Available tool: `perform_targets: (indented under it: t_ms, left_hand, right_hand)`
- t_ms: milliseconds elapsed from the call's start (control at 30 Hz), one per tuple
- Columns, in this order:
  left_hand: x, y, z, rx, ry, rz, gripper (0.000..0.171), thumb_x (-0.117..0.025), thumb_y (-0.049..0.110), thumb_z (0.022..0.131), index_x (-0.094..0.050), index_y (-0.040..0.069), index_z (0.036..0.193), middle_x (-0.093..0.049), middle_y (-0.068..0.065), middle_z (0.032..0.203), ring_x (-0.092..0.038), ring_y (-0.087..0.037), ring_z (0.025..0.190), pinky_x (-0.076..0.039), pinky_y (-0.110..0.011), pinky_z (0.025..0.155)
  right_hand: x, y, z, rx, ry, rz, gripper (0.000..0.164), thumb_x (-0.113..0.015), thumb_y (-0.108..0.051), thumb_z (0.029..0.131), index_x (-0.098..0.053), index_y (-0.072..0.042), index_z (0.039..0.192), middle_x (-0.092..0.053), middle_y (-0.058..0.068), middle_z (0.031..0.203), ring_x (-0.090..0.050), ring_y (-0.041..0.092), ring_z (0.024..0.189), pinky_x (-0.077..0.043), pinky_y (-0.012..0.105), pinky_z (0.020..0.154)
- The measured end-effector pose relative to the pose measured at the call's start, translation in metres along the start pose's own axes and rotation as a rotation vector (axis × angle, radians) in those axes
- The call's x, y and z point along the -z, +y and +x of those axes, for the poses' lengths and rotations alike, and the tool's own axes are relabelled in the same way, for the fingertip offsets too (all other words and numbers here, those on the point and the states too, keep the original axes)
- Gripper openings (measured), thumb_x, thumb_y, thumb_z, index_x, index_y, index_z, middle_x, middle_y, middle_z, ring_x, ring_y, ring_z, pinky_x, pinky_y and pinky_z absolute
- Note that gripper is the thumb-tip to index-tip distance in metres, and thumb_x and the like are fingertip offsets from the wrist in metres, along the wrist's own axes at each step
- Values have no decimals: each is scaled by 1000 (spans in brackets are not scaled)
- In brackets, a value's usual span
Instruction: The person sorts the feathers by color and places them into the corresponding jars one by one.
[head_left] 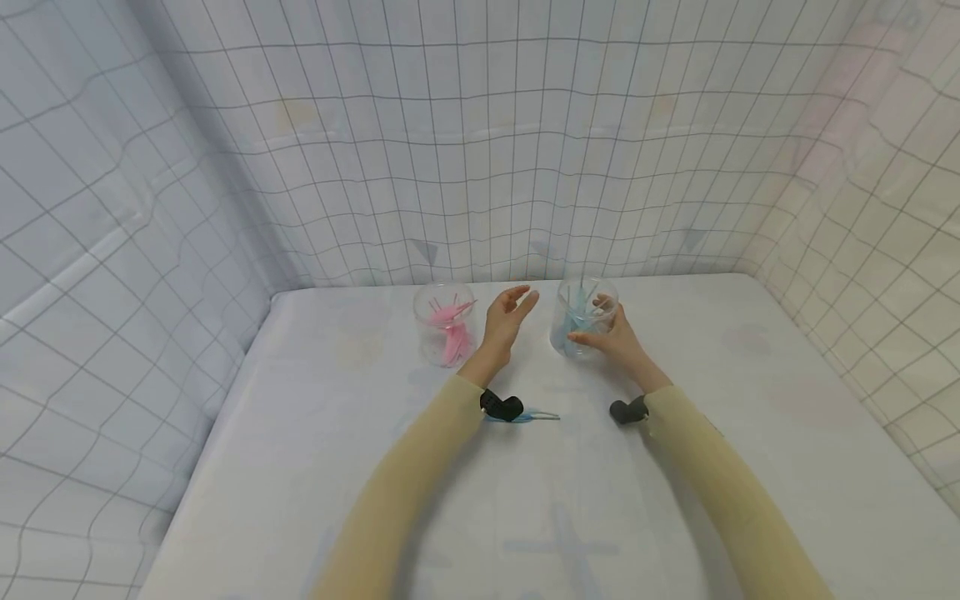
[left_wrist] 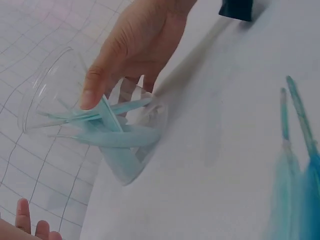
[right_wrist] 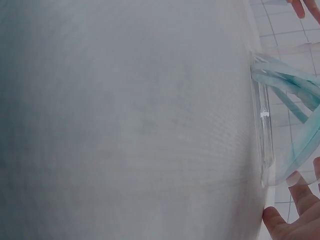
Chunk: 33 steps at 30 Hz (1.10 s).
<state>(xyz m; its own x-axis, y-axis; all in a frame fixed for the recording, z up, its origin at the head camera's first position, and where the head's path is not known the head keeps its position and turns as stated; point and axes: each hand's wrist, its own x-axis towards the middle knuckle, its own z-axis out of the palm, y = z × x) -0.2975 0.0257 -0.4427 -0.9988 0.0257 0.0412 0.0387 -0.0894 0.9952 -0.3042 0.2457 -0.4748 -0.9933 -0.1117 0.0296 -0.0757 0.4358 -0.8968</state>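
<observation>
My right hand [head_left: 617,336] grips a clear plastic cup [head_left: 558,329] from its right side. In the left wrist view, the thumb of that right hand [left_wrist: 137,42] lies along the cup's near wall, the other fingers partly hidden behind. Pale blue feathers [left_wrist: 117,137] lean at different angles inside the cup. My left hand [head_left: 504,325] is held up between this cup and a second clear cup [head_left: 426,340], its fingers loosely bent and holding nothing. Pink feathers [head_left: 455,337] stand in the second cup. Fingertips of the left hand [left_wrist: 37,225] show at the lower left corner.
Loose blue feathers [head_left: 532,416] lie on the white table [head_left: 360,467], partly behind the left wrist's black camera [head_left: 501,406]. Another black camera [head_left: 628,411] sits at the right wrist. White grid-patterned cloth [head_left: 480,167] hangs behind the table and along both sides.
</observation>
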Motion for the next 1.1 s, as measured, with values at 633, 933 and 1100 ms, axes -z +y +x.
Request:
perform_targets:
  t_ms: [633, 933, 1100]
  left_hand:
    - [23, -21, -55, -114, -608, 922, 13, -77, 39, 73, -71, 28, 75, -42, -5, 142, -24, -35, 133, -17, -54, 105]
    - [19, -16, -66, -144, -661, 1130, 19, -81, 42, 66, -68, 29, 69, -30, -5, 148, -13, -34, 138, -12, -51, 109]
    - [17, -19, -65, -185, -654, 1160, 19, -80, 42, 67, -67, 30, 68, -33, -6, 147, -14, -33, 139, -13, -50, 110]
  right_hand:
    - [0, 0, 1, -8, -10, -3, 103, -78, -48, 67, -14, -18, 142, -23, 10, 148, -16, 31, 139, -16, 54, 109]
    - [0, -2, -1, -15, -11, -10, 104, -78, -48, 68, -13, -17, 143, -23, 11, 149, -15, 33, 139, -16, 55, 109]
    - [0, -2, -1, -22, -13, -12, 105, -77, -50, 68, -12, -18, 144, -22, 10, 149, -15, 33, 139, -16, 54, 109]
